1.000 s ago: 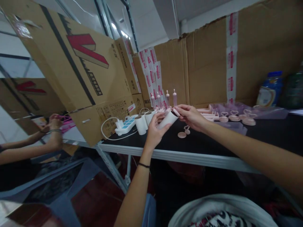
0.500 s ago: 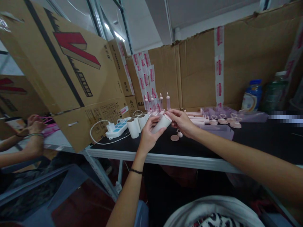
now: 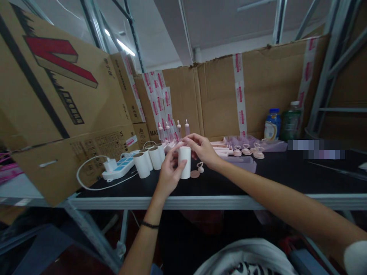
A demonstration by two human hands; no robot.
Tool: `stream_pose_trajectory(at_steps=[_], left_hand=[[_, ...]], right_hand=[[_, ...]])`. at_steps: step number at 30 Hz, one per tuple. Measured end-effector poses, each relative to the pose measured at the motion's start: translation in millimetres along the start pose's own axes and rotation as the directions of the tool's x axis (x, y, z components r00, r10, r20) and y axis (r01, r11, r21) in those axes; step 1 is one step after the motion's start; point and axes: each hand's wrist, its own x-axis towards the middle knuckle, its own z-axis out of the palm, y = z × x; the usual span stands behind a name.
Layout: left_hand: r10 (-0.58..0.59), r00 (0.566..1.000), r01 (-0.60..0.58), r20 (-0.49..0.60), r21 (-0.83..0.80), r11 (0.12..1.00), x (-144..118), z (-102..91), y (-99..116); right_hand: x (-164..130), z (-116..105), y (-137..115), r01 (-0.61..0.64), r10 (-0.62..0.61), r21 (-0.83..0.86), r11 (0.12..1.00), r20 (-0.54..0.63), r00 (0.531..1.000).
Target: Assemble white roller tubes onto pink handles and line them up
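Note:
My left hand [image 3: 169, 168] is wrapped around a white cylinder [image 3: 184, 165], which stands about upright above the front of the black table. At its top end, the fingers of my right hand [image 3: 203, 149] are bent together against the rim. Whether they pinch a small part there is hidden. Just behind and right of the cylinder lie a flat pink disc [image 3: 195, 174] and a small pink piece with a heart-shaped loop [image 3: 200, 167]. Several more white cylinders [image 3: 142, 165], some showing brownish tops, stand to the left.
A white power strip [image 3: 119, 170] with a cable lies at left. Clear tubes with pink caps [image 3: 187, 128] stand behind my hands. Purple trays [image 3: 242, 164] and heart-topped pink pieces [image 3: 246, 149] are at right, near a blue-capped bottle [image 3: 272, 124] and a green bottle [image 3: 291, 120]. Cardboard [image 3: 218, 103] walls the back.
The white cylinder has gone from tilted to upright in my left hand. My right hand stays at its top end. The view has swung to the right, and the neighbouring person's hands have left it.

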Motion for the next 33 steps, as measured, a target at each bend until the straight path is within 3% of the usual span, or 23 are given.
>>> stream_pose_trajectory(at_steps=[5,9,12,16,21,25,28,30,33], left_hand=[[-0.234,0.969,0.192,-0.073,-0.366,0.911,3,2.1,3],[-0.352,0.931,0.266,-0.092,-0.488,0.831,6,-2.3,6],[-0.389,0.918,0.298,-0.081,-0.507,0.809,8,-6.9,6],[-0.421,0.906,0.34,-0.044,-0.516,0.786,7,-7.8,5],[-0.39,0.921,0.334,-0.018,-0.479,0.812,6,-4.9,7],[-0.387,0.921,0.306,-0.052,-0.521,0.797,7,-8.3,6],[-0.396,0.906,0.232,-0.149,-0.608,0.759,10,-13.6,1],[-0.423,0.88,0.187,-0.216,-0.662,0.726,13,-16.4,-2],[-0.484,0.835,0.168,-0.26,-0.718,0.675,16,-17.5,-3]], right_hand=[[3,-8,-8,0.036,-0.023,-0.065,0.997,0.194,0.981],[3,-19,-13,0.173,-0.083,-0.158,0.972,0.458,0.885],[4,-23,-8,0.247,-0.094,-0.204,0.947,0.561,0.823],[5,-23,-2,0.307,-0.13,-0.228,0.924,0.567,0.814],[6,-23,-3,0.325,-0.153,-0.25,0.912,0.527,0.836],[7,-26,-3,0.285,-0.11,-0.239,0.928,0.555,0.824],[9,-31,-6,0.264,-0.064,-0.289,0.92,0.554,0.83],[11,-36,-10,0.297,-0.044,-0.375,0.878,0.555,0.831],[13,-43,-15,0.419,0.015,-0.552,0.721,0.617,0.787]])
